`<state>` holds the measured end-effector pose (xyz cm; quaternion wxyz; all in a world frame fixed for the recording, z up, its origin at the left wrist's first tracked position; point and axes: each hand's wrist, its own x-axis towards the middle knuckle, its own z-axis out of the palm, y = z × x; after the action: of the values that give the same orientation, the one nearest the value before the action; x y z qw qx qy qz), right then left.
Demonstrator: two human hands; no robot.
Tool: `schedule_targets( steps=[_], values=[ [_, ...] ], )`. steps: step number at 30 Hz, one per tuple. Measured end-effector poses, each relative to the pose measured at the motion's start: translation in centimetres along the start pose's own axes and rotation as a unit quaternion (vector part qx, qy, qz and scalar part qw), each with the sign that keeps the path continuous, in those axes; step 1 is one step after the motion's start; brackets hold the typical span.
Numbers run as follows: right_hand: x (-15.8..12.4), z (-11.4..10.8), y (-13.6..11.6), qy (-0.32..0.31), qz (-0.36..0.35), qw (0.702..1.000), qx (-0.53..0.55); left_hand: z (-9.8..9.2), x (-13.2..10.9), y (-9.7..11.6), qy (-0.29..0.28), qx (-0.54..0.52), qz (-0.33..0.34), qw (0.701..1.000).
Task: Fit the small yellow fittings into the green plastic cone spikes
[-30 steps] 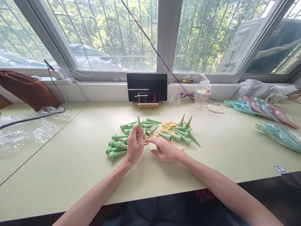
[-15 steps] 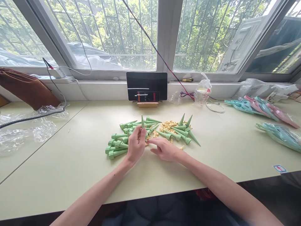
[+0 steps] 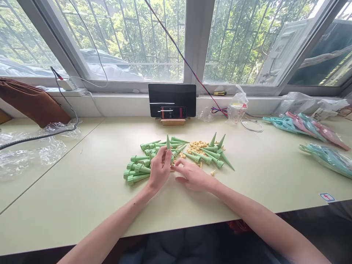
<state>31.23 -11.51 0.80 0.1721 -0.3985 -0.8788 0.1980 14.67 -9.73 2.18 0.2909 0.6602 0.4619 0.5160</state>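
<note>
spike (image 3: 168, 143), green, gripped point-up in the left hand (image 3: 159, 170), beside a pile of green spikes (image 3: 138, 179) on the tabletop (image 3: 82, 198); right hand (image 3: 194, 176) near the left, fingers partly curled, whether holding anything cannot be told; small yellow pieces (image 3: 197, 147) heaped beyond.

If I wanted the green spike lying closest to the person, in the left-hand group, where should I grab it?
Probably by its wide ribbed cap, coming from the left. On this green spike, the cap faces outward to that side, while the narrower shaft runs behind the left hand.
</note>
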Motion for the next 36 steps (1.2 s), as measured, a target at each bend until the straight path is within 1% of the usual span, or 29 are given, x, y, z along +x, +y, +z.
schedule_targets(
  steps=[9, 16, 23, 31, 36],
  values=[
    [0.1, 0.5, 0.7, 0.044, -0.016, 0.998, 0.038, 0.0, 0.1, -0.1, -0.007, -0.007, 0.003, 1.0],
    [0.0, 0.4, 0.8, 0.05, -0.017, 0.997, 0.049, 0.0, 0.1, 0.0, -0.026, -0.019, -0.022, 0.999],
    [0.2, 0.1, 1.3, 0.076, 0.039, 0.996, 0.027, 0.2, 0.0, -0.1, -0.073, -0.057, -0.066, 0.994],
    [0.2, -0.4, 1.2, 0.085, 0.079, 0.992, 0.059, 0.4, 0.2, -0.2, -0.13, -0.121, -0.121, 0.977],
    [0.1, -0.5, 1.1, 0.088, 0.09, 0.989, 0.077, 0.5, 0.2, -0.7, -0.147, -0.143, -0.123, 0.971]
  ],
)
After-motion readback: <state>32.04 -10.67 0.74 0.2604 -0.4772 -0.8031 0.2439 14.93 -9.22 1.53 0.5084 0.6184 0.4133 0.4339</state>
